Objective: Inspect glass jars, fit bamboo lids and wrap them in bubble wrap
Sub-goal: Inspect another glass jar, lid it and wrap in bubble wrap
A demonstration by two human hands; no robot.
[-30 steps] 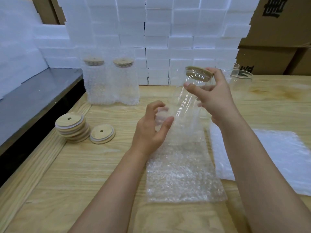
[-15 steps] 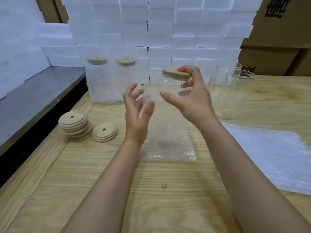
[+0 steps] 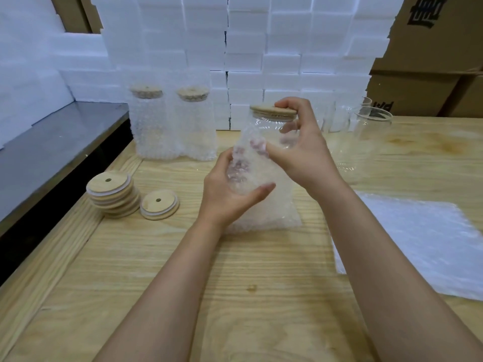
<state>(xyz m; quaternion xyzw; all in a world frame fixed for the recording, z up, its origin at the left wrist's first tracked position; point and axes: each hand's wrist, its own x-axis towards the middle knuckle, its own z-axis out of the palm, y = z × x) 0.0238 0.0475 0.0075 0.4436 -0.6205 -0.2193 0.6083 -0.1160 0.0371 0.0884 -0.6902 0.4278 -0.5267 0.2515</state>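
A clear glass jar (image 3: 271,131) with a bamboo lid (image 3: 273,111) is held above the wooden table (image 3: 261,296). My right hand (image 3: 300,150) grips it near the top, fingers on the lid's edge. A sheet of bubble wrap (image 3: 264,205) curls up around the jar's lower part and trails down to the table. My left hand (image 3: 230,192) holds the wrap against the jar from the left, with its fingers curled round it.
Two wrapped, lidded jars (image 3: 172,126) stand at the back left. A stack of bamboo lids (image 3: 112,194) and one lid pile (image 3: 159,207) lie left. Bare glass jars (image 3: 371,137) stand at the right, bubble wrap sheets (image 3: 418,244) lie in front. Foam blocks and cartons line the back.
The jar came down and leftward, from tilted to nearly upright. My left hand went from open beside the wrap to clasping the wrap round the jar.
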